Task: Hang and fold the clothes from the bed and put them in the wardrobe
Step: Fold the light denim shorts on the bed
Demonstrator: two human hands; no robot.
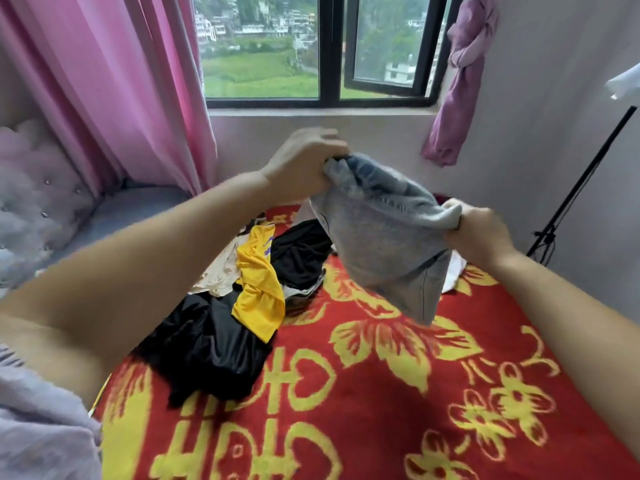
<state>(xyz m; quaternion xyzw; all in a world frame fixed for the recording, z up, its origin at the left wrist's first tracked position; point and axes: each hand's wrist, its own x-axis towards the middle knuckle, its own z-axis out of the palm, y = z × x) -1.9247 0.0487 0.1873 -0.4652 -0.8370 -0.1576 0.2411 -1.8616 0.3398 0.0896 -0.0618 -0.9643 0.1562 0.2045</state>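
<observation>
A grey garment [377,244] hangs in the air above the bed, bunched at its top edge. My left hand [304,164] grips its upper left corner and my right hand [481,233] grips its right edge, lower down. On the red and yellow blanket [381,393] lies a heap of clothes: a yellow jersey [258,292], black garments [207,348], a beige piece [221,271] and something white [453,271] partly hidden behind the grey garment. No wardrobe is in view.
A window [329,50] fills the far wall, with a pink curtain [114,81] at the left and a purple knotted cloth [464,74] at the right. A tufted headboard [31,202] stands far left. A black stand [581,188] leans by the right wall.
</observation>
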